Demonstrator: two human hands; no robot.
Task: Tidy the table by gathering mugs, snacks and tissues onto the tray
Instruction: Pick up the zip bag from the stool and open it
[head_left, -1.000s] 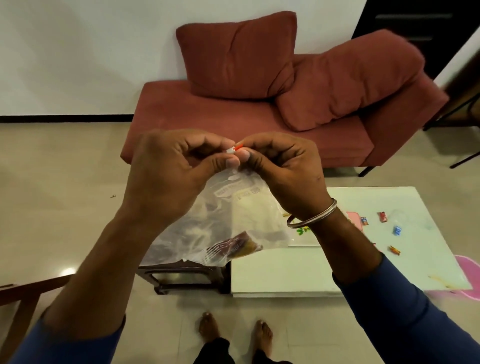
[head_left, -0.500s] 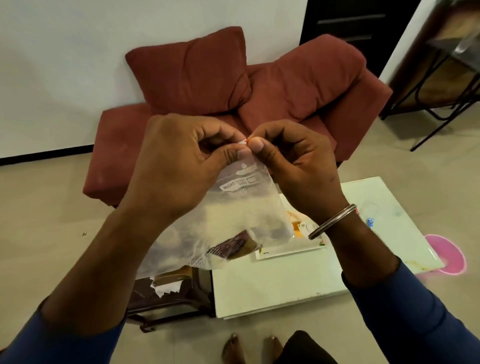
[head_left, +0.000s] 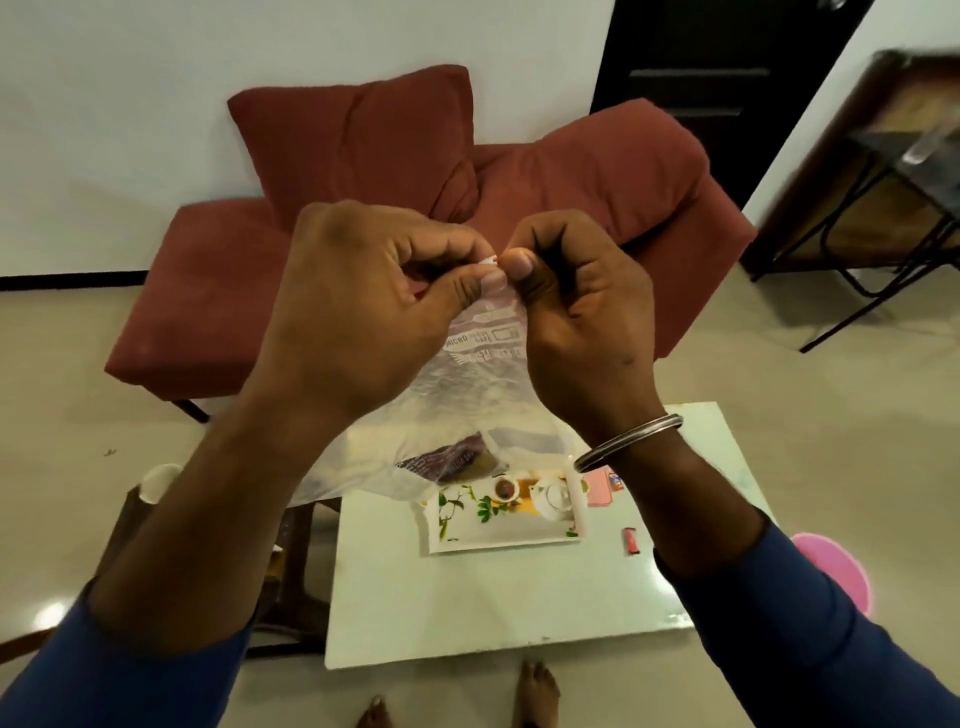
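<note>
A rust-red sofa (head_left: 291, 291) with two cushions stands beyond the fingers, against the white wall. Below the fingers lies a pale green low table (head_left: 467, 597). On it, under the right wrist, sits a white floral tray (head_left: 493, 535). A clear plastic zip bag (head_left: 467, 395) hangs from the fingers over the tray's far edge, with a dark snack wrapper (head_left: 447, 460) in its bottom. The left hand (head_left: 363, 312) and the right hand (head_left: 582, 322) meet at the bag's top edge, each with thumb and curled fingers pinched on the seal, thumb tips nearly touching. A steel bangle (head_left: 628, 441) circles the right wrist. A small red snack (head_left: 631, 540) lies on the table to the right of the tray.
</note>
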